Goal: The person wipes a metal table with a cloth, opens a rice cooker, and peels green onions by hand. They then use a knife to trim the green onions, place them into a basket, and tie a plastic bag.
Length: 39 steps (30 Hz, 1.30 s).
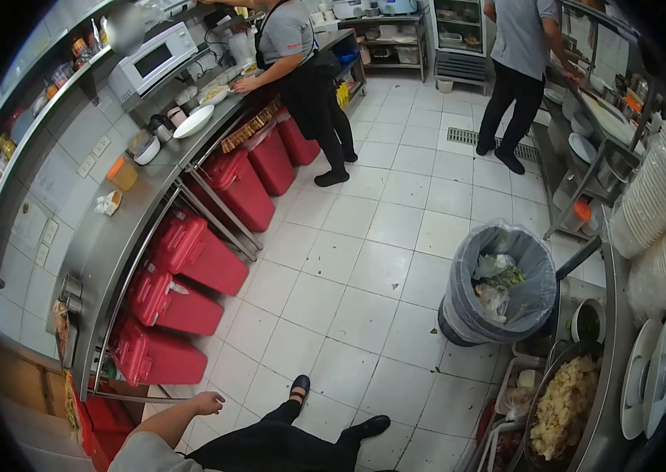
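My left hand (208,403) hangs at the lower left over the tiled floor (364,315), its fingers curled together. Whether anything is inside them is too small to tell. Nearest to it are a red lidded bin (156,354) and the steel counter (144,189) above. My right hand does not show. Below are my legs in black trousers and black shoes, standing on the tiles.
A co-worker (301,71) stands at the left counter near a microwave (156,63); another person (515,79) stands at the right shelving. A lined trash bin (498,283) is on the right, near stacked plates (655,197) and a large pan of food (565,405).
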Each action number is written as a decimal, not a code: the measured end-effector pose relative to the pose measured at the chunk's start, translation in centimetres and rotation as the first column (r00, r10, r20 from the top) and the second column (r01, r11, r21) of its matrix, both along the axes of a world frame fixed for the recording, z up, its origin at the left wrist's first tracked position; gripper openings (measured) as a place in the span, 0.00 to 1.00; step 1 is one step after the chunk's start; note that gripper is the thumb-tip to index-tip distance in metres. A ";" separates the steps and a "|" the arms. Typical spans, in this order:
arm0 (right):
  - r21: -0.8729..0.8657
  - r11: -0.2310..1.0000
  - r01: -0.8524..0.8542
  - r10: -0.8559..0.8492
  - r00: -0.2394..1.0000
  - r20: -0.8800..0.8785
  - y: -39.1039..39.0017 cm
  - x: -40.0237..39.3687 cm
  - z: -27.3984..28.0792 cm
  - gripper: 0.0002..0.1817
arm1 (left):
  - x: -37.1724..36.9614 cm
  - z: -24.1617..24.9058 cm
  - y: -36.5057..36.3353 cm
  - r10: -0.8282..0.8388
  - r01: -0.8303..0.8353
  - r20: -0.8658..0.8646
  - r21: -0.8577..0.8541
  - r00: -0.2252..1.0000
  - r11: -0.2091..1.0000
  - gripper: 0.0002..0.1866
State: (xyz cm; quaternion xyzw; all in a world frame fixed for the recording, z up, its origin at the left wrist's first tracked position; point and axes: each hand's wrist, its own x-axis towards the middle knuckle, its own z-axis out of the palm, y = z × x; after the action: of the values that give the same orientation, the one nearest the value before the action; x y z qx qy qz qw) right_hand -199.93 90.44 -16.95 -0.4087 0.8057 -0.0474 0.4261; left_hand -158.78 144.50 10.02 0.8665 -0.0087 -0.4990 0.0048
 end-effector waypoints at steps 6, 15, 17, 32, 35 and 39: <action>0.006 0.999 -0.043 0.042 0.996 0.084 -0.3 2.2 0.9 0.17 | -0.6 -2.1 0.8 0.032 -0.032 -0.032 -0.015 0.999 0.999 0.22; -0.015 0.925 -0.380 0.351 0.838 0.419 2.6 14.7 8.9 0.15 | -2.4 -5.4 3.9 0.108 -0.118 -0.057 -0.211 0.992 0.970 0.23; -0.024 0.860 -0.509 0.450 0.737 0.505 4.5 19.3 11.9 0.15 | -2.5 -6.3 5.6 0.149 -0.163 -0.072 -0.248 0.986 0.955 0.24; -0.036 -0.204 -0.978 0.753 -0.181 0.633 40.0 48.5 29.6 0.11 | -7.5 -5.9 34.8 0.718 -0.591 0.356 -0.410 0.597 0.695 0.20; 0.012 -0.414 -0.910 0.716 -0.318 0.622 44.9 50.8 30.1 0.11 | -12.4 -5.2 38.1 0.842 -0.763 0.441 -0.413 0.309 0.497 0.18; 0.067 -0.626 -0.777 0.638 -0.460 0.617 48.0 52.9 30.2 0.10 | -20.2 -6.0 37.2 0.902 -0.865 0.428 -0.435 0.045 0.250 0.18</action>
State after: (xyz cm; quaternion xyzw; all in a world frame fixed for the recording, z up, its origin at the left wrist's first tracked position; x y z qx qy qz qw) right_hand -147.04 138.46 13.26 -0.7163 -0.0429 0.5438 0.4351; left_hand -178.97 181.67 3.97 0.7913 0.5079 -0.0788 0.3312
